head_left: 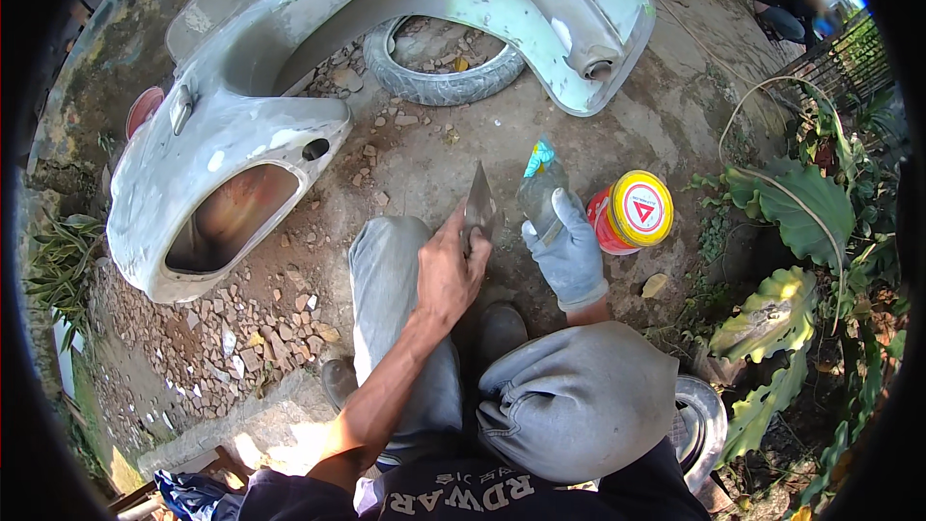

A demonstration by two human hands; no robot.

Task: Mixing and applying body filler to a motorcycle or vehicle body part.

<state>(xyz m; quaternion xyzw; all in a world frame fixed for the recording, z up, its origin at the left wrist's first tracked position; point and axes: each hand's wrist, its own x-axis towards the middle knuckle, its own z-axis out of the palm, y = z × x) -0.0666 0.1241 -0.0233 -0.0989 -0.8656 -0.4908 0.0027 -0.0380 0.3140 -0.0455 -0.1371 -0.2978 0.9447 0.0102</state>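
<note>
My bare left hand [451, 268] is closed on a flat grey scraper [479, 201], its pointed corner facing away from me. Beside it, my right hand [569, 256] in a pale grey glove grips a clear bottle [542, 195]. Turquoise material [540, 156] covers the bottle's top, which tilts away from me. Just right of the glove stands a red tin [605, 222] with a yellow-rimmed lid [643, 207]. Ahead and to the left lies a large scooter body shell [236, 125], grey-white with patchy pale green areas.
A tyre [439, 87] lies on the ground by the shell. Broken stones [265, 333] cover the ground at left. Large-leaved plants [796, 212] grow along the right side. A metal rim [704, 425] is beside my right knee. Another person [791, 10] crouches at far right.
</note>
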